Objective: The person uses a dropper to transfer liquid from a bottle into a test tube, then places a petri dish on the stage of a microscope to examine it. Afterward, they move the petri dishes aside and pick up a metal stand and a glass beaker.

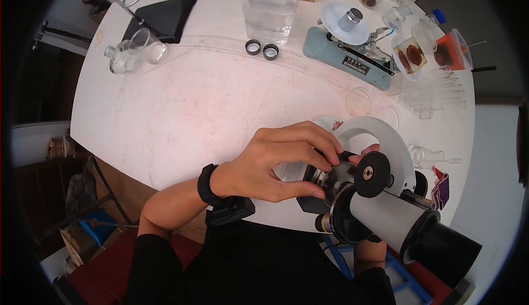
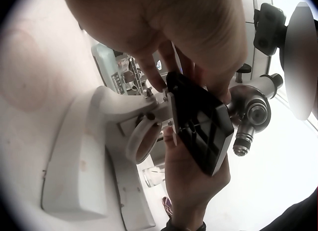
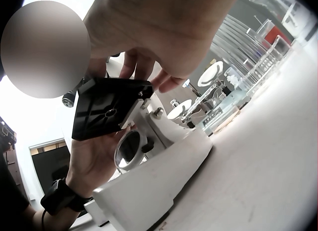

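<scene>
A grey-and-white microscope point(image 1: 383, 208) stands at the table's near right, its eyepiece tube tilted toward the person. Its square black stage point(image 2: 203, 127) shows from below in both wrist views. My left hand point(image 1: 270, 162) reaches in from the left, thumb and fingers curled about the stage close to the nosepiece. Mostly hidden behind the microscope in the head view, my right hand point(image 3: 154, 37) curls its fingers at the stage's opposite edge. The fingertips' upper side hides whatever small thing may lie between them. Under the stage is a round mirror point(image 3: 130, 149).
A teal balance point(image 1: 344, 60) carries a metal weight point(image 1: 350, 20) on its pan. Test tubes point(image 1: 435, 93) stand in a rack at the right. Farther back are a large clear bottle point(image 1: 270, 10), two black caps point(image 1: 262, 49), glass jars point(image 1: 135, 54) and a ring stand point(image 1: 165, 20).
</scene>
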